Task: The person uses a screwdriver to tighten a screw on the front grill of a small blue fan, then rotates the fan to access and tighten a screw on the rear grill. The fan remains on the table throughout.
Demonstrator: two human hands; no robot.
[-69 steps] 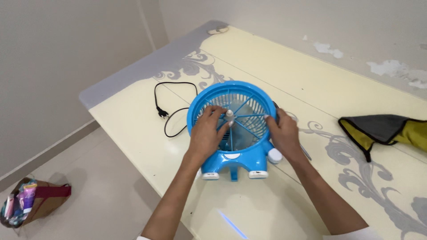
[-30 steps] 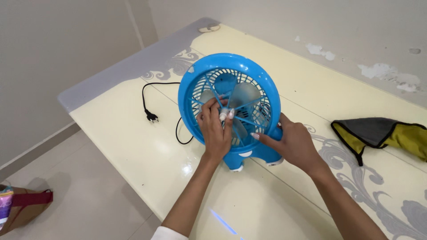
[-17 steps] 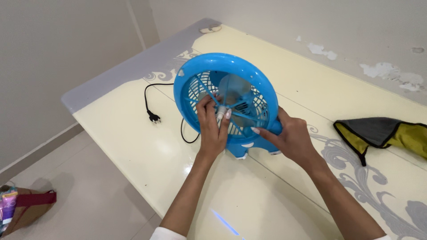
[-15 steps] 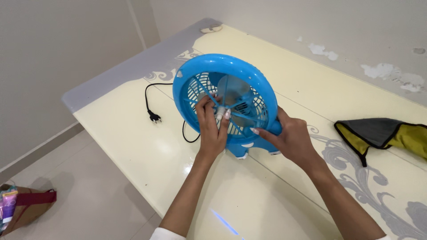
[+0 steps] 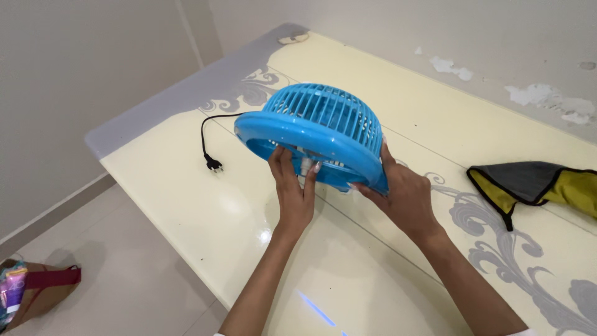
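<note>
Fan (image 5: 323,134) tipping from upright to nearly flat, grille facing down | left hand (image 5: 295,193) pinching white hub part under grille | right hand (image 5: 404,196) gripping blue rim | fan lifted just above tabletop (image 5: 186,186), cord (image 5: 208,140) trailing left.

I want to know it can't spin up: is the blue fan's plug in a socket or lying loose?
Loose. The black plug lies on the cream table at the end of its cord, with no socket near it.
</note>
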